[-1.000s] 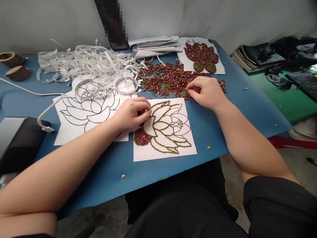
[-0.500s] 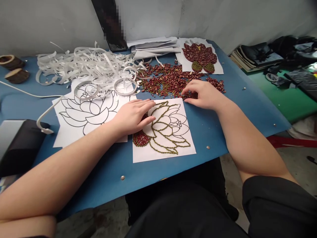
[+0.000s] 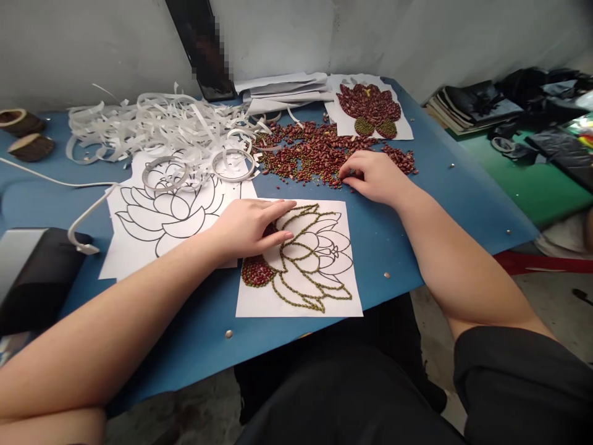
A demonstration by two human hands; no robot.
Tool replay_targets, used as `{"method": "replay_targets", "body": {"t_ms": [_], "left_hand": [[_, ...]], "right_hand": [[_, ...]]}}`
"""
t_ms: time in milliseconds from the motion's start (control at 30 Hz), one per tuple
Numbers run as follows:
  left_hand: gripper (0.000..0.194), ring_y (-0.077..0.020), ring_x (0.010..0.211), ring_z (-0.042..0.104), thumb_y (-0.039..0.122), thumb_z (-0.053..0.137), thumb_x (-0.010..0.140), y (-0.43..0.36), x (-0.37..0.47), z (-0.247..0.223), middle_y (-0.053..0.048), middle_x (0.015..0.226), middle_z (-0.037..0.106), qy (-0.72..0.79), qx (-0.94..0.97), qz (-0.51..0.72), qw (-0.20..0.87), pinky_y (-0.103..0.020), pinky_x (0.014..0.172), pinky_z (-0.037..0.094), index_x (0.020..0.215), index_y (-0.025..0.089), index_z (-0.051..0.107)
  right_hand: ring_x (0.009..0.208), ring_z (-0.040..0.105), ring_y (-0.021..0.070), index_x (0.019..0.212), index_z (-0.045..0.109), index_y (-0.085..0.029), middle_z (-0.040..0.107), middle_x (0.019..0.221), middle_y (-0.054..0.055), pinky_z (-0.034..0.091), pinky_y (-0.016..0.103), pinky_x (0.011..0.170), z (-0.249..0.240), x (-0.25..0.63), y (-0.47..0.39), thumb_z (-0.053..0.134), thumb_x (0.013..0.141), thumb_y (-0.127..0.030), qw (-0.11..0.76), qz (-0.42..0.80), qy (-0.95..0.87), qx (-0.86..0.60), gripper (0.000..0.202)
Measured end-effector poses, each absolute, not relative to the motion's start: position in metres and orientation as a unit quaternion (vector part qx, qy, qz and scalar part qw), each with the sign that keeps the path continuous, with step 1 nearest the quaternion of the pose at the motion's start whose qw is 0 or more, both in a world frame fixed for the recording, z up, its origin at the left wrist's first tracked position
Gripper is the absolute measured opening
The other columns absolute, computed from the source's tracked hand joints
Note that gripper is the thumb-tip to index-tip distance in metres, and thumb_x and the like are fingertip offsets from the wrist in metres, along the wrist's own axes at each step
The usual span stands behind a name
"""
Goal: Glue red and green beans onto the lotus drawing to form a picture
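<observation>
My left hand (image 3: pixel 252 227) lies with its fingers stretched out over the upper left of a white sheet (image 3: pixel 252 303) printed with a lotus. Green beans (image 3: pixel 296 301) run along many of the printed outlines, and a rounded patch of red beans (image 3: pixel 257 271) edged in green sits at the left. Part of that side is hidden under my left hand. At the near edge of a loose pile of red and green beans (image 3: pixel 301 151), my right hand (image 3: pixel 373 176) has thumb and fingertips drawn together; what is between them is too small to make out.
A bean-covered flower sheet (image 3: pixel 407 131) lies at the back right. Printed lotus sheets (image 3: pixel 113 262), tape rings (image 3: pixel 148 176) and a heap of paper strips (image 3: pixel 148 117) are on the left. A white cable (image 3: pixel 83 219) ends near a grey-black box (image 3: pixel 44 272).
The lotus sheet has turned slightly and slid nearer to me, with my left hand on it. My right hand's thumb and fingertips have come closer together at the bean pile.
</observation>
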State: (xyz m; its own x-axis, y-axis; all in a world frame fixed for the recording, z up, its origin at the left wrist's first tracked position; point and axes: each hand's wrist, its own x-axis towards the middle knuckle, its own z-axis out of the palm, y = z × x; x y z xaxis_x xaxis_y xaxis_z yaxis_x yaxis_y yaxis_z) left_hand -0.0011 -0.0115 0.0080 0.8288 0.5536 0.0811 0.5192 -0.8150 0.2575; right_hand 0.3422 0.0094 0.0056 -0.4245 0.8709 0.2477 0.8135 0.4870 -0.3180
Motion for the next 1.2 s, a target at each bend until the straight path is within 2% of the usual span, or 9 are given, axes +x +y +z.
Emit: {"method": "replay_targets", "body": {"t_ms": [200, 333, 433, 533, 700, 867, 967, 1200], "left_hand": [[0.064, -0.0292, 0.114, 0.073, 0.055, 0.040, 0.102, -0.012, 0.000, 0.008, -0.011, 0.133, 0.074, 0.310, 0.941, 0.060, 0.118, -0.034, 0.084, 0.055, 0.154, 0.020, 0.052], [0.068, -0.0316, 0.128, 0.067, 0.054, 0.038, 0.104, -0.013, 0.002, 0.008, -0.012, 0.148, 0.064, 0.320, 0.938, 0.045, 0.124, -0.039, 0.095, 0.056, 0.163, 0.019, 0.039], [0.069, -0.0310, 0.137, 0.061, 0.053, 0.038, 0.104, -0.014, 0.003, 0.007, -0.013, 0.155, 0.057, 0.318, 0.938, 0.045, 0.127, -0.041, 0.105, 0.053, 0.164, 0.019, 0.036], [0.067, -0.0303, 0.130, 0.065, 0.051, 0.039, 0.104, -0.014, 0.003, 0.005, -0.012, 0.149, 0.064, 0.331, 0.933, 0.060, 0.132, -0.041, 0.104, 0.054, 0.162, 0.018, 0.039], [0.058, -0.0337, 0.129, 0.065, 0.044, 0.038, 0.104, -0.009, 0.002, 0.000, -0.019, 0.139, 0.068, 0.381, 0.912, 0.131, 0.077, -0.047, 0.108, 0.051, 0.148, 0.010, 0.054], [0.044, -0.0337, 0.110, 0.071, 0.028, 0.041, 0.098, -0.008, 0.002, 0.003, -0.017, 0.120, 0.075, 0.431, 0.893, 0.127, 0.028, -0.046, 0.094, 0.056, 0.130, 0.012, 0.066], [0.041, -0.0330, 0.106, 0.072, 0.022, 0.041, 0.094, -0.010, 0.004, 0.010, -0.015, 0.115, 0.077, 0.471, 0.875, 0.104, 0.035, -0.043, 0.088, 0.056, 0.122, 0.015, 0.070], [0.039, -0.0312, 0.090, 0.074, 0.024, 0.039, 0.097, -0.016, 0.006, 0.019, -0.010, 0.100, 0.079, 0.506, 0.860, 0.059, 0.032, -0.039, 0.072, 0.049, 0.117, 0.019, 0.072]], "right_hand": [[0.084, 0.067, 0.0251, 0.084, 0.078, -0.025, 0.074, 0.094, 0.008, 0.052, 0.040, 0.081, 0.015, 0.336, 0.001, 0.065, 0.088, -0.032, 0.191, 0.084, -0.845, -0.493, 0.015], [0.084, 0.067, 0.0261, 0.082, 0.077, -0.023, 0.074, 0.092, 0.008, 0.051, 0.041, 0.080, 0.015, 0.332, 0.000, 0.069, 0.085, -0.031, 0.173, 0.074, -0.848, -0.495, 0.012], [0.083, 0.067, 0.0260, 0.084, 0.076, -0.022, 0.075, 0.091, 0.008, 0.050, 0.041, 0.080, 0.011, 0.329, 0.001, 0.067, 0.087, -0.029, 0.162, 0.068, -0.847, -0.502, 0.012], [0.083, 0.068, 0.0259, 0.087, 0.078, -0.023, 0.076, 0.092, 0.008, 0.050, 0.042, 0.081, 0.009, 0.328, 0.003, 0.063, 0.088, -0.026, 0.160, 0.064, -0.846, -0.505, 0.015], [0.084, 0.067, 0.0264, 0.090, 0.078, -0.022, 0.076, 0.092, 0.010, 0.049, 0.041, 0.083, 0.008, 0.326, 0.004, 0.060, 0.088, -0.022, 0.166, 0.054, -0.841, -0.513, 0.018], [0.084, 0.068, 0.0241, 0.091, 0.078, -0.019, 0.077, 0.093, 0.009, 0.049, 0.037, 0.082, 0.016, 0.322, -0.003, 0.060, 0.088, -0.021, 0.178, 0.069, -0.846, -0.498, 0.018], [0.083, 0.068, 0.0224, 0.090, 0.078, -0.018, 0.076, 0.094, 0.009, 0.048, 0.035, 0.079, 0.023, 0.317, -0.010, 0.059, 0.088, -0.019, 0.143, 0.093, -0.856, -0.488, 0.019], [0.083, 0.066, 0.0205, 0.086, 0.074, -0.017, 0.074, 0.093, 0.008, 0.046, 0.032, 0.077, 0.030, 0.309, -0.018, 0.059, 0.087, -0.013, 0.053, 0.120, -0.856, -0.501, 0.016]]}}
